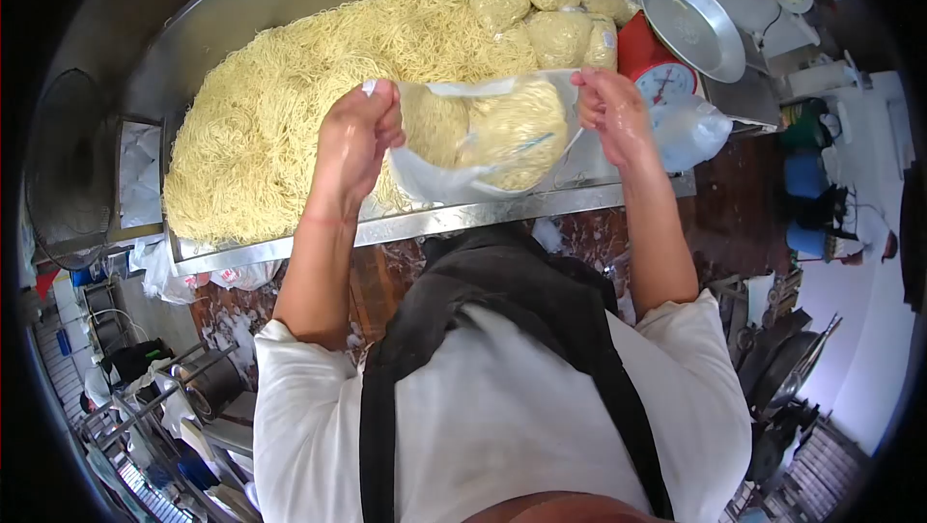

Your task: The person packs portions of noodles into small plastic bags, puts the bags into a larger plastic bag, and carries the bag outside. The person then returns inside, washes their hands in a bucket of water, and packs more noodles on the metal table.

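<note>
The fingers of both hands are closed on a thin plastic bag (436,178): the left hand (361,137) pinches one upper corner, a scrap of white showing at its thumb, and the right hand (614,115) pinches the other. The bag hangs between and slightly below the knuckles, its long axis running side to side from hand to hand, with its edge drawn out between them. The clump of noodles (526,127) inside sits below the fingertips and nearer the right hand than the left (it is blurred, as is a blue mark across it). Just beyond the bag, the loose noodle heap (280,103) spreads forward and to the left in a metal trough (473,217), whose front edge runs beneath the forearms. Filled bags (560,35) cluster at the heap's far right; beside them stand a red dial scale (666,82) and a round metal pan (693,26), both past the right hand.
</note>
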The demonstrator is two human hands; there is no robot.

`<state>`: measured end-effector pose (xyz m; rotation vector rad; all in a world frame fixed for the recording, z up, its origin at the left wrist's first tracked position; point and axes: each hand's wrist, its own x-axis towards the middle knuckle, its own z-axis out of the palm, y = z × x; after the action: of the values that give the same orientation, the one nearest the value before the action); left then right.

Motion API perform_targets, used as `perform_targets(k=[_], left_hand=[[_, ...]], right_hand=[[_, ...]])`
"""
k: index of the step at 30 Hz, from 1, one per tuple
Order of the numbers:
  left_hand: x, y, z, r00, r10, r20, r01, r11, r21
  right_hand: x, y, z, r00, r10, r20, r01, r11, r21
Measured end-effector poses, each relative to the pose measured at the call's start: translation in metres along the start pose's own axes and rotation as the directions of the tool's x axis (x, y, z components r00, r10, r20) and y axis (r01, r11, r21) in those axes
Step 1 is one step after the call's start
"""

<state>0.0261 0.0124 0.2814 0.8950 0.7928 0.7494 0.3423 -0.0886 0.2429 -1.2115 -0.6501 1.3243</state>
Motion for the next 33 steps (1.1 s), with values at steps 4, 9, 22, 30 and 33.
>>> perform_targets(k=[4,9,22,30,33], left_hand=[[-0.033,0.016,0.004,0.999,0.019,-0.039,-0.019,1.000,-0.002],[-0.042,-0.026,-0.016,0.986,-0.108,-0.129,0.098,0.992,-0.081],[-0.030,-0.040,0.006,0.963,0.018,-0.269,-0.045,0.994,-0.095],[-0.033,-0.046,0.008,0.961,0.025,-0.275,-0.061,0.991,-0.122],[-0.027,-0.043,0.007,0.970,0.032,-0.242,-0.066,0.989,-0.135]], right_hand=[[-0.011,-0.037,0.041,0.986,-0.136,0.098,0.163,0.919,-0.359],[0.017,-0.019,0.025,0.944,0.031,0.329,0.284,0.432,-0.856],[0.338,0.060,-0.118,0.915,-0.243,-0.321,-0.363,-0.152,-0.919],[0.362,0.072,-0.164,0.958,-0.261,-0.122,-0.110,0.060,-0.992],[0.361,0.062,-0.186,0.897,-0.441,-0.004,0.254,0.526,-0.812]])
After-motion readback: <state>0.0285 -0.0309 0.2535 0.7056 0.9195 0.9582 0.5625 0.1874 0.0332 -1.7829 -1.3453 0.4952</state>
